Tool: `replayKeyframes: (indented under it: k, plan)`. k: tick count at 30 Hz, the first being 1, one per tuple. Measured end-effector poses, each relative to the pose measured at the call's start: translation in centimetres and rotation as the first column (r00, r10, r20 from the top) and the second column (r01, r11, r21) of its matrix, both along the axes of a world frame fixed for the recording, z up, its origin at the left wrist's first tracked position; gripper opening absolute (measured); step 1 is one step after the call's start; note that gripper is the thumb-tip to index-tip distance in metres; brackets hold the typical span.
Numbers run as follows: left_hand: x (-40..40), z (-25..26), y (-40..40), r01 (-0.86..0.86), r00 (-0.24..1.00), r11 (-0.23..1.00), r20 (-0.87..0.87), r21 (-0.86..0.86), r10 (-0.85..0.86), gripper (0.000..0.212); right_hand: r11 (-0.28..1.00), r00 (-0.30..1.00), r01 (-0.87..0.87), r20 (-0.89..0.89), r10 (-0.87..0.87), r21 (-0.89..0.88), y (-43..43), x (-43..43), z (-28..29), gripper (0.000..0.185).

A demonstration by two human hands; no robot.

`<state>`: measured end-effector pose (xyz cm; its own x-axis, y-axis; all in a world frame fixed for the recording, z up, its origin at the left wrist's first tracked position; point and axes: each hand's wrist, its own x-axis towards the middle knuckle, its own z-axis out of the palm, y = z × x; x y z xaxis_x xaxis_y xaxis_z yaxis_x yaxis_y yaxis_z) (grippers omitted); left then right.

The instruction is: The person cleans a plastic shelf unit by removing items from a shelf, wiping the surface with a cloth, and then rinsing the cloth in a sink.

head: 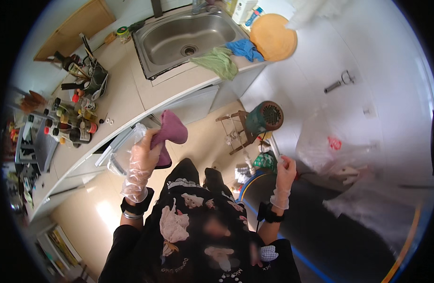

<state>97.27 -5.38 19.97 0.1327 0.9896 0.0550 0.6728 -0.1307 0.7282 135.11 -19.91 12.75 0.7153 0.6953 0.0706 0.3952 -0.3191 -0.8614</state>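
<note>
My left hand (143,154), in a clear plastic glove, is closed around a folded purple cloth (172,129) in front of the counter's edge. Behind that wrist hangs a clear plastic bag (123,152) beside a partly open cabinet. Also gloved, my right hand (286,169) is at the right with its fingertips together at the end of a white stick-like part (274,148); whether it grips this is unclear. Just above that hand stand a green motor pump (264,118) and its rusty metal frame (234,132). A green bag (264,161) lies below the pump.
A steel sink (190,39) is set in the counter, with a green cloth (218,63) and a blue cloth (244,49) at its edge. Beside them leans a round wooden board (273,37). Several bottles (80,135) crowd the counter's left. A large dark container (308,212) fills the lower right.
</note>
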Motion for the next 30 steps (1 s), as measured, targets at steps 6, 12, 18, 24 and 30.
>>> replayKeyframes:
  k: [6,12,18,24,30]
  plan:
    - [-0.5,-0.8,2.2,-0.285,0.958,0.958,0.002,-0.005,0.285,0.026,0.976,0.976,-0.217,0.038,0.215,0.035,12.8,2.0,2.4,0.024]
    - [-0.8,-1.3,7.9,-0.366,0.931,0.931,0.001,-0.011,0.366,0.026,0.919,0.894,-0.363,-0.223,0.39,0.152,21.4,0.8,0.8,0.023]
    - [-2.1,-1.3,12.7,-0.416,0.908,0.909,0.043,-0.021,0.416,0.025,0.858,0.777,-0.447,-0.367,0.512,0.251,30.1,-1.7,1.9,0.032]
    - [-2.9,-0.8,14.4,-0.532,0.847,0.847,0.005,-0.003,0.532,0.024,0.828,0.639,-0.441,-0.527,0.56,0.345,37.8,-3.6,3.7,0.04]
    - [-2.7,0.4,16.0,-0.717,0.696,0.695,0.002,-0.045,0.718,0.026,0.758,0.536,-0.499,-0.538,0.651,0.42,48.4,-3.3,2.3,0.047]
